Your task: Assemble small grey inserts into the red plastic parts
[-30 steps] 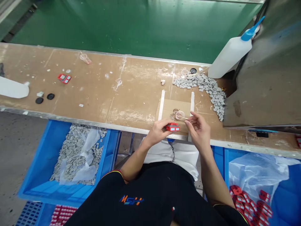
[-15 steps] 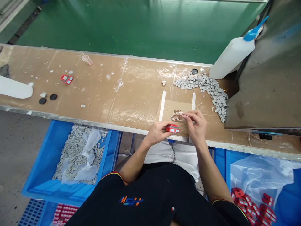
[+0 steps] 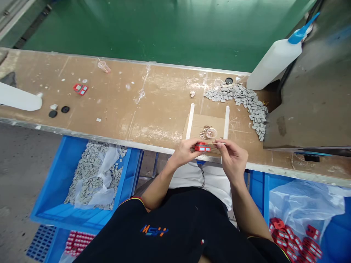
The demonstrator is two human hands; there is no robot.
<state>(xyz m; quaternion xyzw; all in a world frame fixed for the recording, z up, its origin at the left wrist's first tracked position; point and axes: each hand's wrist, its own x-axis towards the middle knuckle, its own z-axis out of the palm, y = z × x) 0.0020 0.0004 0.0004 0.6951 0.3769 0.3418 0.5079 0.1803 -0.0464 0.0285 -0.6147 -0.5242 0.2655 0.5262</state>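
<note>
My left hand grips a small red plastic piece with pale windows on its side, at the bench's front edge. Pinched in my right hand is a thin cotton swab, its far end at the top of the red piece; whether it touches cannot be made out. Just beyond my hands a small clear cup stands on a cardboard sheet, with brown smears beside it. White tape strips run along both sides of the sheet.
A heap of small grey pieces curves toward a white bottle with a blue nozzle. Another red piece lies at left. Below the bench are blue bins of grey pieces and red pieces.
My right hand has brought the swab from the clear cup toward me, to the top of the red piece. My left hand still holds the red piece in nearly the same place.
</note>
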